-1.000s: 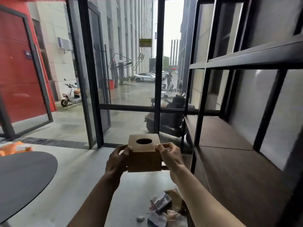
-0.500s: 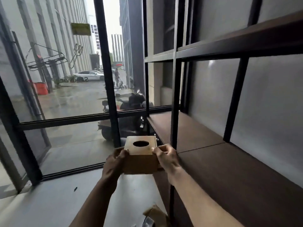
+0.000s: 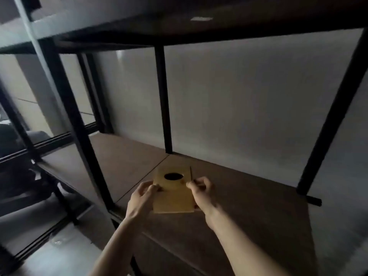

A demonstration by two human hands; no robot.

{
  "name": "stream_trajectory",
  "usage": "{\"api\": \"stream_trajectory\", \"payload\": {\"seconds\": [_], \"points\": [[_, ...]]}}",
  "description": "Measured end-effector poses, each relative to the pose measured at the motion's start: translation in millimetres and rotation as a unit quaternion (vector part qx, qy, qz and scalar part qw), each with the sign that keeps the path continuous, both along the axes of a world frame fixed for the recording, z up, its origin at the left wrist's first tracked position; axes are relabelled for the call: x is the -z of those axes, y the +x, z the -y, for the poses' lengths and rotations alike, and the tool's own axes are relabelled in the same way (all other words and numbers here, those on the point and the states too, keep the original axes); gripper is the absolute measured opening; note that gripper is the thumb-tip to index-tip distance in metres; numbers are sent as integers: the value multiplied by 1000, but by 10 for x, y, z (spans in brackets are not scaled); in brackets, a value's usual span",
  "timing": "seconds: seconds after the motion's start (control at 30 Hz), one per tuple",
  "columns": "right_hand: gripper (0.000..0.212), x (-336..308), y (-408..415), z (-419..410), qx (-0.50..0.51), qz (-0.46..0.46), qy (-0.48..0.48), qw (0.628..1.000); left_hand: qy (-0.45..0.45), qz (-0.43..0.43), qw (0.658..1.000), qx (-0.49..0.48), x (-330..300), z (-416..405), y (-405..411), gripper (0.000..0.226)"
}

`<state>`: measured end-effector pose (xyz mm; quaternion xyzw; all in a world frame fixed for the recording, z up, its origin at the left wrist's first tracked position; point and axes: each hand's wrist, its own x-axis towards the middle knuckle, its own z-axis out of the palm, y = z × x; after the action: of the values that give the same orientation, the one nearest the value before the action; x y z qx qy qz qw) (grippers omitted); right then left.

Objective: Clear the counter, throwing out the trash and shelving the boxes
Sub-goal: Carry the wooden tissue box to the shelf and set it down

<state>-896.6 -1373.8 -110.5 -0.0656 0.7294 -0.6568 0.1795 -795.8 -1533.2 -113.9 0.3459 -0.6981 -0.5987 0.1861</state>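
A small tan wooden box (image 3: 172, 198) with an oval hole in its top is over the brown shelf board (image 3: 249, 206) of a black-framed shelving unit. I cannot tell whether its base touches the board. My left hand (image 3: 142, 199) grips its left side and my right hand (image 3: 200, 191) grips its right side. The box is upright, near the shelf's front edge, just right of a seam between two boards.
A black upright post (image 3: 79, 124) stands left of the box, another post (image 3: 163, 100) behind it and one (image 3: 330, 116) at the right. An upper shelf (image 3: 199, 22) hangs overhead. A grey wall backs the unit. Concrete floor (image 3: 49, 255) lies at lower left.
The view has swung right from the window onto the shelving. Both hands have carried the box forward, from the aisle in over the shelf board.
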Motion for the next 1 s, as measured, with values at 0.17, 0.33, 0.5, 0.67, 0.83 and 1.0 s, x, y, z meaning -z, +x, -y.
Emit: {"api": "stream_trajectory", "payload": {"seconds": [0.17, 0.33, 0.5, 0.67, 0.83, 1.0], "points": [[26, 286, -401, -331, 62, 46, 24, 997, 13, 33, 994, 105, 321, -122, -726, 32], [22, 617, -507, -282, 118, 76, 67, 988, 24, 65, 986, 149, 730, 59, -1028, 21], [17, 981, -398, -34, 168, 91, 119, 974, 36, 91, 974, 206, 1139, 344, -1103, 30], [20, 1320, -227, 257, 160, 104, 186, 964, 48, 126, 964, 228, 1626, 620, -1011, 33], [23, 1631, -106, 447, 159, 112, 227, 954, 33, 142, 957, 250, 1869, 737, -948, 31], [25, 1776, -64, 505, 158, 125, 246, 948, 22, 157, 946, 282, 2039, 783, -962, 25]]}}
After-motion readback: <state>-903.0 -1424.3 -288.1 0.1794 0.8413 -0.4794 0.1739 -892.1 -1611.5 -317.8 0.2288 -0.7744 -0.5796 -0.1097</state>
